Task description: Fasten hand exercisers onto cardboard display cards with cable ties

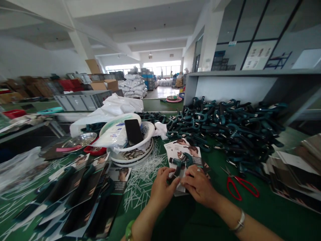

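A dark green tool [177, 162] with a curved, clamp-like head lies over printed cards [195, 152] at the middle of the green table. My left hand [163, 187] is at its lower left, with thumb and fingers closed round the tool's lower part. My right hand [199, 184], wearing a ring, is pressed against the tool from the right, fingers bent together over the card; what lies between its fingertips is too small to make out. The fingertips of both hands almost meet.
Red-handled scissors [242, 183] lie right of my right hand. Behind is a big heap of green tools [220, 124]. White ties [142, 177] are scattered left of the cards, near stacked bowls [135, 155] bearing a phone [133, 132]. Carded tools [82, 187] lie left, more cards [293, 174] right.
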A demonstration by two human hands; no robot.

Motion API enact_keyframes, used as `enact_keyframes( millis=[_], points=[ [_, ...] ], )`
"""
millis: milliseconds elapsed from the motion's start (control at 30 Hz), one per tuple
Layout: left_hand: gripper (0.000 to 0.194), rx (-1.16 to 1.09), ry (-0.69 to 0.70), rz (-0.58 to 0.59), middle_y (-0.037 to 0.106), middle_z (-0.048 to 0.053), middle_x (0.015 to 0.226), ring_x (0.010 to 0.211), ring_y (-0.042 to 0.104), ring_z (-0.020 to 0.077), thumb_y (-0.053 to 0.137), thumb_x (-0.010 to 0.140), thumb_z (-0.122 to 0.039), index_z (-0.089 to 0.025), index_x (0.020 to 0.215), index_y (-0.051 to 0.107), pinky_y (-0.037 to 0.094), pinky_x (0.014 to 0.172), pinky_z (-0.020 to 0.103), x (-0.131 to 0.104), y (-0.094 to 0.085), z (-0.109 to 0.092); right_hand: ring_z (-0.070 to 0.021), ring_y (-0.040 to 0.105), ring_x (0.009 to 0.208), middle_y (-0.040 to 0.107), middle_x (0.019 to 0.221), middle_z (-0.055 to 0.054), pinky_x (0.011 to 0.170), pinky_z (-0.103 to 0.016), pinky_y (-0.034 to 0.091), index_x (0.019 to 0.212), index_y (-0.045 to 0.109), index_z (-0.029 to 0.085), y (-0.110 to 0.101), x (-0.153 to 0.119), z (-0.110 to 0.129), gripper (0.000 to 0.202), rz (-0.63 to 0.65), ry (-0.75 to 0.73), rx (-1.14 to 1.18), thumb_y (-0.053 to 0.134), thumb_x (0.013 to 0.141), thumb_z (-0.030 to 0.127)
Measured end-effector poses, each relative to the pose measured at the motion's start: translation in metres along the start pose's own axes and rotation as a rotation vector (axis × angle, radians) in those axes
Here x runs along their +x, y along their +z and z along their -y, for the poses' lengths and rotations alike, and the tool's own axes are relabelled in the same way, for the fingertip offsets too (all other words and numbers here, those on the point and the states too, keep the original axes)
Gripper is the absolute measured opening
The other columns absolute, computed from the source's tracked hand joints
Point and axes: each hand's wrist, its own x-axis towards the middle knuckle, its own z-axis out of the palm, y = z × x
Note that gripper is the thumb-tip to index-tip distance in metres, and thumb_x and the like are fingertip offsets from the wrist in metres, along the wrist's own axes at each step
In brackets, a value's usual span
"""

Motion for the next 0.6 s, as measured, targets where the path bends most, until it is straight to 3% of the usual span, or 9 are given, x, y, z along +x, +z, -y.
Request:
enact_keyframes(
  millis=[167, 433, 533, 600],
  points=[
    [0.025, 0.155, -0.03, -0.057, 0.059, 0.006, 0.102, 0.094, 0.061, 0.0214, 0.062, 0.077, -0.035, -0.023, 0.1, 0.065, 0.049, 0.081, 0.032, 0.002, 0.008, -0.004, -0.0172, 0.047, 0.08, 0.053, 0.08, -0.004, 0.07, -0.032, 0.036, 0.075, 0.061, 0.019, 0.004, -0.001, -0.002, 0.022, -0.045, 0.049, 0.044, 0.045, 0.089, 0.025],
    [0.028, 0.197, -0.011, 0.025, 0.057, 0.008, 0.119, 0.105, 0.058, 0.0213, 0.051, 0.085, -0.034, -0.022, 0.106, 0.065, 0.048, 0.088, 0.033, 0.007, 0.006, -0.001, -0.016, 0.05, 0.078, 0.055, 0.075, -0.003, 0.072, -0.031, 0.039, 0.077, 0.059, 0.019, 0.002, -0.003, 0.007, 0.022, -0.153, 0.116, 0.162, 0.043, 0.092, 0.024],
    [0.031, 0.241, -0.066, 0.065, 0.056, 0.007, 0.121, 0.108, 0.056, 0.0207, 0.048, 0.087, -0.036, -0.022, 0.11, 0.063, 0.047, 0.089, 0.031, 0.005, 0.005, -0.002, -0.0162, 0.052, 0.08, 0.056, 0.079, -0.004, 0.073, -0.03, 0.042, 0.078, 0.059, 0.019, -0.011, -0.017, -0.005, 0.025, -0.13, 0.125, 0.09, 0.04, 0.093, 0.026],
    [0.034, 0.287, -0.079, 0.062, 0.056, 0.008, 0.119, 0.106, 0.057, 0.0202, 0.044, 0.088, -0.035, -0.021, 0.114, 0.062, 0.048, 0.085, 0.03, 0.002, 0.005, -0.004, -0.0188, 0.054, 0.086, 0.059, 0.086, -0.007, 0.078, -0.034, 0.044, 0.084, 0.06, 0.019, -0.031, -0.038, -0.025, 0.026, -0.123, 0.189, -0.067, 0.037, 0.093, 0.028]
  ],
)
